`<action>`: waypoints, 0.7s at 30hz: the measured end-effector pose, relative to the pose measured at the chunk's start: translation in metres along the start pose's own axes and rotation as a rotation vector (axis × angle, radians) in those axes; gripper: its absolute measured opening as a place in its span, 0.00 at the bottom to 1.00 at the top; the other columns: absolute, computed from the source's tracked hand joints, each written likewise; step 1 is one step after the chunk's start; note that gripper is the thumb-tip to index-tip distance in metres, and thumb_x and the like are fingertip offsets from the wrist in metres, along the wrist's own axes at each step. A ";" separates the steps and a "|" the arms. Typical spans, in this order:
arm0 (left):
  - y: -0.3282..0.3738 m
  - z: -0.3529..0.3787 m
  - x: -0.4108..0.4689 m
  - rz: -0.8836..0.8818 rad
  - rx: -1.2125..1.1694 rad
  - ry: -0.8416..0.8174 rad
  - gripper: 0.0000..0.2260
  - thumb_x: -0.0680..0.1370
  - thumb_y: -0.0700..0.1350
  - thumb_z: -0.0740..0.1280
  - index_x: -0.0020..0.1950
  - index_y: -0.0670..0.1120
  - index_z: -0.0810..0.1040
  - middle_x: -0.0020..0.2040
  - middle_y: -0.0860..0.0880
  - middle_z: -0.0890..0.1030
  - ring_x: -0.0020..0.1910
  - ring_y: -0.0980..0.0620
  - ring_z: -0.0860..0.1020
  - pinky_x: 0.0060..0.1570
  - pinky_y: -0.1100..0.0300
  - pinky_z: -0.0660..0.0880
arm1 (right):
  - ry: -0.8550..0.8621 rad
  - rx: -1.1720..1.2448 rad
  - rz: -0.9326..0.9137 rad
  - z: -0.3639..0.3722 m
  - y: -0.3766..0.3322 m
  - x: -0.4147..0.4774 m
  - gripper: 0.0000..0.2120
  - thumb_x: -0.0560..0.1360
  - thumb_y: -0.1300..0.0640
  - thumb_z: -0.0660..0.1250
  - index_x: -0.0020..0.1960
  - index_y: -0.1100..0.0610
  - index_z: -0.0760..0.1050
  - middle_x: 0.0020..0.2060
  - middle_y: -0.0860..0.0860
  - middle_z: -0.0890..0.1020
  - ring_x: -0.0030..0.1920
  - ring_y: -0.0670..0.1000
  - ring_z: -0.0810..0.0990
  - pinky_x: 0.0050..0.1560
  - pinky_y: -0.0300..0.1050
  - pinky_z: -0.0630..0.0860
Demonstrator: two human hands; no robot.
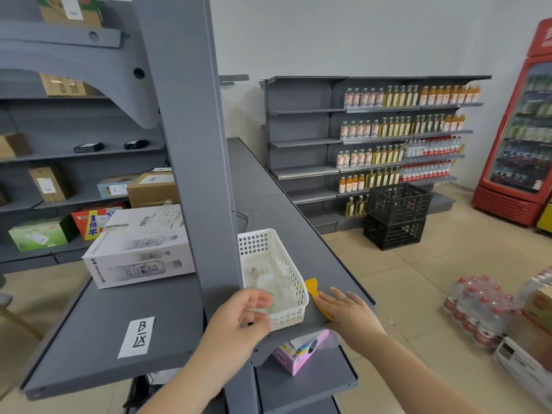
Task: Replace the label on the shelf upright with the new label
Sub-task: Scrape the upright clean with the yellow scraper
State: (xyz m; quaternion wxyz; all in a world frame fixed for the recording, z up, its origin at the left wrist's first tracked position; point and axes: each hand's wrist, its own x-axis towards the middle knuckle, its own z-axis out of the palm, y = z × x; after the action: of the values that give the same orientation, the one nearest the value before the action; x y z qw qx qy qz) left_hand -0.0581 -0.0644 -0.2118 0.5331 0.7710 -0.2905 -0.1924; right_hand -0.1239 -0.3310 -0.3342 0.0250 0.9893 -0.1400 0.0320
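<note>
— Where's the new label (136, 337)?
— Flat on the near left shelf (98, 318), white with dark handwriting, long axis running near to far, well left of both hands and left of the shelf upright (191, 138).
— Nearer which hand?
— The left hand (242, 315): fingers curled at the near rim of the white basket (294, 289), seemingly pinching something small, though cannot tell what. Right hand (348, 309) open, palm down, lying on the yellow scraper (313, 289) just right of the basket.
— No old label on the upright?
— None visible on the face shown. Probably a leftward reach with the left hand next
</note>
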 end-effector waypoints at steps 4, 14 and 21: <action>0.029 -0.030 -0.015 0.052 -0.091 -0.006 0.15 0.73 0.37 0.70 0.47 0.58 0.82 0.51 0.56 0.84 0.48 0.57 0.83 0.52 0.55 0.79 | 0.159 0.264 0.039 -0.011 0.008 -0.011 0.18 0.80 0.57 0.57 0.69 0.45 0.68 0.70 0.41 0.70 0.73 0.49 0.63 0.66 0.47 0.66; 0.150 -0.148 -0.050 0.430 -0.079 0.288 0.13 0.72 0.37 0.70 0.48 0.56 0.83 0.51 0.55 0.85 0.51 0.55 0.83 0.53 0.49 0.78 | 0.702 0.826 0.233 -0.219 0.004 -0.004 0.07 0.75 0.59 0.67 0.47 0.47 0.77 0.34 0.54 0.82 0.31 0.56 0.78 0.34 0.51 0.77; 0.212 -0.201 -0.036 0.785 0.279 0.730 0.23 0.75 0.43 0.69 0.66 0.63 0.72 0.65 0.67 0.71 0.62 0.71 0.68 0.61 0.68 0.61 | 1.145 1.042 -0.088 -0.400 -0.047 -0.013 0.10 0.77 0.60 0.64 0.56 0.59 0.66 0.31 0.54 0.80 0.27 0.41 0.79 0.33 0.34 0.75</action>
State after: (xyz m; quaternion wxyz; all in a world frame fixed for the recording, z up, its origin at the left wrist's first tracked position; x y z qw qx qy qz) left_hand -0.0150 0.0459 0.0578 0.5238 0.6846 -0.3752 0.3409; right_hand -0.1463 -0.2590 0.0617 -0.3738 0.7073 -0.0329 0.5991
